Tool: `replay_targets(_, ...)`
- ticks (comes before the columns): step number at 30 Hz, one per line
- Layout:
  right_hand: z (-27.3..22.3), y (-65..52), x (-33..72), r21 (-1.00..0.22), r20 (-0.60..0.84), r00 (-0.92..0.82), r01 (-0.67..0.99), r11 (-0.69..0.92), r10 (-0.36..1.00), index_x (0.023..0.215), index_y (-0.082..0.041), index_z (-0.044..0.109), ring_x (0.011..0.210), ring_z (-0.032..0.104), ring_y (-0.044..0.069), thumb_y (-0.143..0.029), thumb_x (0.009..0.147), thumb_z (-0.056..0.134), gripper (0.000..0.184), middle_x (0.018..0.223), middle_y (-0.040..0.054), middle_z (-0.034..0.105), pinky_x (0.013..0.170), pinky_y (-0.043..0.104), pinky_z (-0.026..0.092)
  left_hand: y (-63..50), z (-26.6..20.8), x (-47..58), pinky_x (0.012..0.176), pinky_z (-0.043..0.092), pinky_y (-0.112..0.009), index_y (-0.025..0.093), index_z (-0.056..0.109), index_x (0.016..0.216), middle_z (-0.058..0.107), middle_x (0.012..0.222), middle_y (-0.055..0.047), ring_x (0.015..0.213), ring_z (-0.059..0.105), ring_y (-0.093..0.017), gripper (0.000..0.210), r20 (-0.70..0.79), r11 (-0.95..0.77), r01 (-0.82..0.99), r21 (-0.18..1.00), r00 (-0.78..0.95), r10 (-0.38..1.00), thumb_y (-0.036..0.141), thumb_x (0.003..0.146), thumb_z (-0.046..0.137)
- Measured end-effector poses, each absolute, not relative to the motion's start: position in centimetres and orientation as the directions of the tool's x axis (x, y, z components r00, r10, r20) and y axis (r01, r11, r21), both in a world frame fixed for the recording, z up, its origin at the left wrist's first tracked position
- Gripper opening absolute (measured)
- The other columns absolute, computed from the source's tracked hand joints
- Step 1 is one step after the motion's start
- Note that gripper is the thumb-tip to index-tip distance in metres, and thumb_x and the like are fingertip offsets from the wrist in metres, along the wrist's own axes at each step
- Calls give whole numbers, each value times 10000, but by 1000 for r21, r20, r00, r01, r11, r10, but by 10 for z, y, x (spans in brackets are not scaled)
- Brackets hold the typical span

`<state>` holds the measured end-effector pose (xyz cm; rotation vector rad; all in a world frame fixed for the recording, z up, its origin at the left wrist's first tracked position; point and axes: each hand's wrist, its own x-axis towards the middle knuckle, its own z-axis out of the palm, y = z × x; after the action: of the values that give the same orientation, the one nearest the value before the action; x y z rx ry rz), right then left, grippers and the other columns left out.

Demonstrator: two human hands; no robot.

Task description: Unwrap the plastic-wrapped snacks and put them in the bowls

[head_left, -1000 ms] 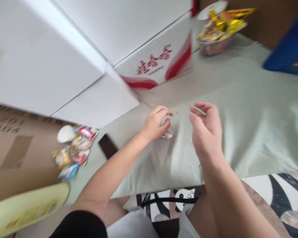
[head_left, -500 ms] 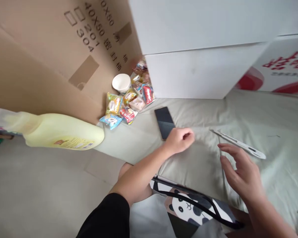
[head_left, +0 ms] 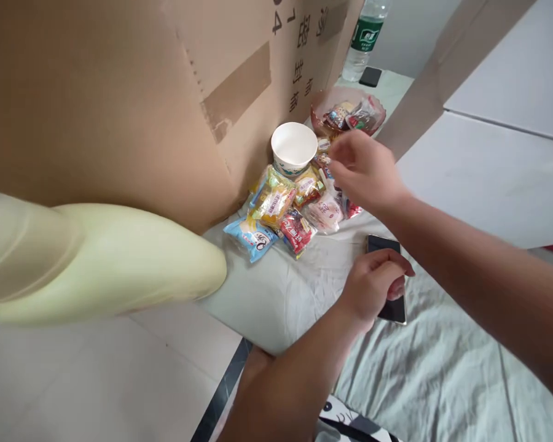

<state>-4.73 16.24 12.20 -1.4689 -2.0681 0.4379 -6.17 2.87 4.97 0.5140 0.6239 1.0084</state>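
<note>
My right hand reaches over a pile of wrapped snack packets, thumb and fingers bent and a little apart, with no packet visibly held. Under and beside its fingertips are a pink packet, a yellow packet and a brown-red one partly hidden. A white paper bowl stands just left of them. Nearer to me lie a larger yellow packet, a red packet and a blue packet. Loosely curled, my left hand is over a dark phone, covering part of it; nothing shows in it.
A pink glass bowl of snacks stands behind, near a water bottle and a small black object. A cardboard box rises on the left, white boxes on the right. A pale yellow bottle lies at left.
My right hand has moved from beside the white cutter-like tool to the snack packets. The view has turned left and closer; my left hand stays near the phone, now covering more of it.
</note>
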Motion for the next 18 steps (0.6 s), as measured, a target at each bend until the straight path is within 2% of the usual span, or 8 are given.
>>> replay_targets(2,114,215,-87,-387,164,-198,888,247,966,1317,-111,579,1214,649,320,-124,844,666,481,1359,187,640,1051,519,511,33,53,-75,532,222,-301,207,549,628,373,466,65,453,307,-79,191,-235,464,-663,588,409,882,362,622,661)
replay_targets(4,103,258,-110,-250,85,-167,951,183,982,1431,-56,504,1349,557,392,-190,869,693,607,1482,262,531,1082,552,475,33,53,-82,533,228,-297,201,563,629,393,454,61,454,332,-79,168,-248,466,-651,599,402,881,351,618,636)
replay_targets(6,92,291,-117,-136,51,-125,982,130,991,1445,-45,514,1426,472,425,-221,889,692,610,1523,280,485,1113,572,433,32,52,-87,548,248,-293,197,566,641,402,465,62,474,347,-80,163,-272,480,-617,624,405,873,354,639,611)
replay_targets(8,82,318,-114,-72,36,-96,993,98,995,1416,-56,568,1430,458,439,-265,887,704,585,1549,280,461,1114,590,425,33,51,-89,569,266,-291,200,550,639,399,484,65,501,355,-81,182,-280,493,-580,648,421,863,368,660,617)
replay_targets(10,74,339,-108,-56,-6,-91,994,91,996,1392,-82,608,1376,516,444,-305,856,739,595,1519,270,506,1093,610,449,37,52,-90,574,270,-290,204,535,632,390,491,67,510,348,-81,217,-280,498,-571,653,428,859,394,667,636)
replay_targets(14,71,361,-98,-62,-95,-223,974,218,970,1374,-101,635,1320,589,433,-305,815,795,617,1427,244,623,1085,617,472,44,56,-92,549,255,-283,197,567,655,395,484,60,490,341,-87,187,-298,510,-595,621,423,856,372,662,632)
replay_targets(18,80,353,-92,-129,-156,-212,973,193,965,1330,71,618,1341,588,407,-266,875,742,579,1402,295,630,1110,484,449,41,58,-88,551,251,-279,190,569,659,391,485,55,497,338,-92,165,-285,495,-615,614,413,865,332,702,640)
